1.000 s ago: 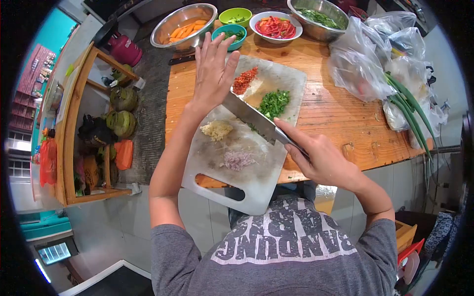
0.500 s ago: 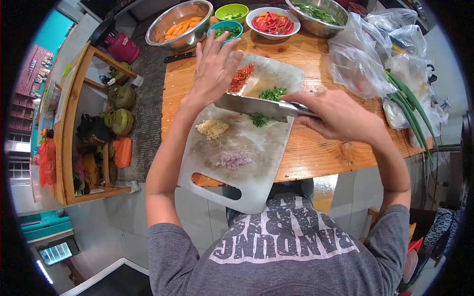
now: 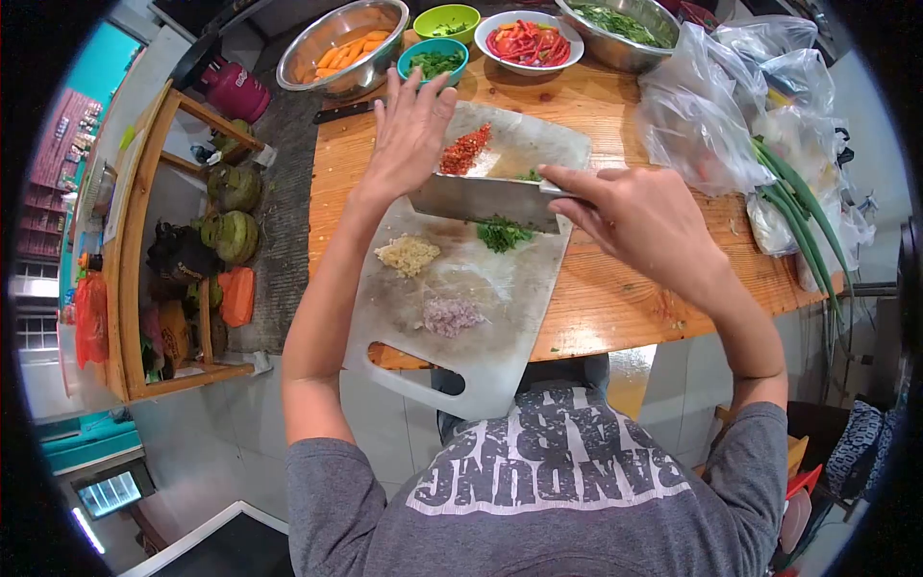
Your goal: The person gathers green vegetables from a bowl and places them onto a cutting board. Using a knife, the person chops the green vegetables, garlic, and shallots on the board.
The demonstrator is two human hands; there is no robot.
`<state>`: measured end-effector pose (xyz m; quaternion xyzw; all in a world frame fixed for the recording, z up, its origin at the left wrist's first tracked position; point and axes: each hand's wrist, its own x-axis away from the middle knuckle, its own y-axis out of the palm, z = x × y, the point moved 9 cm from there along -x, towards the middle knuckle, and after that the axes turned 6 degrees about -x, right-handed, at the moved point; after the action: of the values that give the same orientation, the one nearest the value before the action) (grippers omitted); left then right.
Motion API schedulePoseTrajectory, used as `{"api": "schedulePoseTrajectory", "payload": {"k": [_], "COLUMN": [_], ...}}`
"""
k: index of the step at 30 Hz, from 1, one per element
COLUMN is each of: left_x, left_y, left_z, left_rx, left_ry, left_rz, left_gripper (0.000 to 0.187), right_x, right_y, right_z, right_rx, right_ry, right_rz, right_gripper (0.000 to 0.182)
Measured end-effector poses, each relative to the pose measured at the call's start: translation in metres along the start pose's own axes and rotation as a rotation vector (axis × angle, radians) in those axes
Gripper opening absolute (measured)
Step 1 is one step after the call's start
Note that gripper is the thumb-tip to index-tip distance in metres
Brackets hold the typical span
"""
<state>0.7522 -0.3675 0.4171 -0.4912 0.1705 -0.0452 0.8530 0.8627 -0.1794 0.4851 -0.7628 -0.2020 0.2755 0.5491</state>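
My right hand [image 3: 639, 216] grips the handle of a wide cleaver [image 3: 490, 200], whose blade stands across the white cutting board [image 3: 514, 327]. Chopped green herbs [image 3: 502, 234] lie against the near side of the blade, and a few bits show behind it. My left hand [image 3: 413, 135] is spread over the board's left edge, near the blade's far end, holding nothing. Minced red chili [image 3: 465, 150] lies just right of it. Nearer to me on the board are minced garlic [image 3: 408, 256] and chopped shallot [image 3: 450, 316].
Along the table's back stand a steel bowl of carrots [image 3: 351, 53], green [image 3: 448, 24] and teal [image 3: 435, 62] bowls, a white bowl of red chilies [image 3: 529, 44] and a steel bowl of greens [image 3: 620, 34]. Plastic bags [image 3: 702, 120] and scallions [image 3: 798, 197] lie right; a knife [image 3: 344, 112] lies left.
The cleaver blade has turned more upright, with more herbs now on its near side and fewer showing behind it. My left hand has shifted slightly left.
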Motion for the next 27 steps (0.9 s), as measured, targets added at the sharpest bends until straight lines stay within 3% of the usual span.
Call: {"api": "schedulePoseTrajectory", "payload": {"k": [5,10,14,17,21,27], "left_x": [0.010,0.008,0.014,0.015,0.009,0.022], "left_y": [-0.005,-0.002,-0.002,-0.002,-0.005,-0.004], "left_z": [0.007,0.012,0.013,0.032,0.005,0.016], "left_rx": [0.043,0.041,0.007,-0.135,-0.052,-0.126], "left_ry": [0.027,0.066,0.053,0.154,0.045,0.014], "left_rz": [-0.010,-0.038,-0.041,-0.043,-0.027,-0.097], "left_gripper": [0.073,0.074,0.074,0.074,0.073,0.077], "right_x": [0.032,0.031,0.042,0.046,0.024,0.029], "right_y": [0.009,0.012,0.028,0.031,0.005,0.033], "right_z": [-0.037,-0.023,-0.022,-0.021,-0.029,-0.004], "right_rx": [0.026,-0.008,-0.056,-0.041,0.003,-0.091], "right_ry": [0.103,0.105,0.083,0.105,0.034,-0.016], "right_rz": [0.022,-0.020,0.075,0.044,0.107,0.126], "right_gripper": [0.038,0.043,0.043,0.042,0.039,0.045]}}
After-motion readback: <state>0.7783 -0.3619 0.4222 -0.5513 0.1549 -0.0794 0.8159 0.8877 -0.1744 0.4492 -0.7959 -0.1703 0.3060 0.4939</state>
